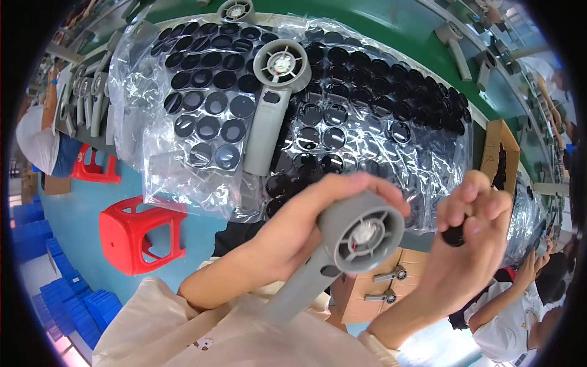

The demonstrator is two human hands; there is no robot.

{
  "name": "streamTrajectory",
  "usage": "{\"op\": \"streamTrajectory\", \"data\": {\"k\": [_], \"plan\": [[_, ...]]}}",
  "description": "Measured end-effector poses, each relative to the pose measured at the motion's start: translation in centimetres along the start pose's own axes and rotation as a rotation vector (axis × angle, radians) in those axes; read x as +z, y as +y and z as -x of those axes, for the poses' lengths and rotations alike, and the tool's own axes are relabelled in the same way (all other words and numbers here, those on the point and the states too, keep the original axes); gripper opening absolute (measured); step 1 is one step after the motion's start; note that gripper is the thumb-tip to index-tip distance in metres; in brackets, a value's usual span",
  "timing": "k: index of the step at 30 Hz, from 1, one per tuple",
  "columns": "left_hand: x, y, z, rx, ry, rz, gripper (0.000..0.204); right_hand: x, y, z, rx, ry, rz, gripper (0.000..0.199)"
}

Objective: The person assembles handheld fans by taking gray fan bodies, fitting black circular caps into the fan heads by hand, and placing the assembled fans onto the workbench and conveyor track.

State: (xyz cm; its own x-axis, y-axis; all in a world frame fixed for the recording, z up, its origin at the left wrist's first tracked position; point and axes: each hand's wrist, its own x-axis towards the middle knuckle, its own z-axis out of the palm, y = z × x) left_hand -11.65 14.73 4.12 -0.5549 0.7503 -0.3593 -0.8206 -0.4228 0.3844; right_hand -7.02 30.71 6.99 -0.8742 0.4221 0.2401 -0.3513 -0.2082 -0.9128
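Note:
My left hand is wrapped round the head of a grey handheld fan. Its round grille faces up and to the right, and the handle slants down toward my lap. To the right, my right hand pinches a small black round cap between bent fingers, apart from the fan. Beyond both hands, rows of black round caps lie in clear plastic packing. A second grey fan rests on this packing, with its head at the far end.
A green conveyor runs along the back, with more grey fans on it. Red stools stand on the blue floor at left. A cardboard box is at the right, and people work on both sides.

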Motion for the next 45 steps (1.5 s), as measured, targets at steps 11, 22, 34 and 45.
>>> {"op": "streamTrajectory", "data": {"k": [11, 22, 34, 45], "plan": [[0.9, 0.7, 0.4, -0.233, -0.113, 0.003, 0.041, 0.0, 5.0, 2.1, -0.310, 0.038, 0.307, 0.019], [-0.2, 0.0, 0.1, -0.345, -0.121, 0.353, 0.048, -2.8, 3.6, 3.5, -0.324, -0.056, 0.549, 0.031], [-0.4, 1.2, 1.6, -0.296, -0.062, 0.439, 0.048, -1.2, 2.3, 3.6, -0.330, -0.183, 0.855, 0.048], [1.6, 1.1, 2.0, 0.206, 0.068, -0.065, 0.041, 0.2, -0.6, 4.4, -0.213, -0.167, 0.384, 0.049]]}}
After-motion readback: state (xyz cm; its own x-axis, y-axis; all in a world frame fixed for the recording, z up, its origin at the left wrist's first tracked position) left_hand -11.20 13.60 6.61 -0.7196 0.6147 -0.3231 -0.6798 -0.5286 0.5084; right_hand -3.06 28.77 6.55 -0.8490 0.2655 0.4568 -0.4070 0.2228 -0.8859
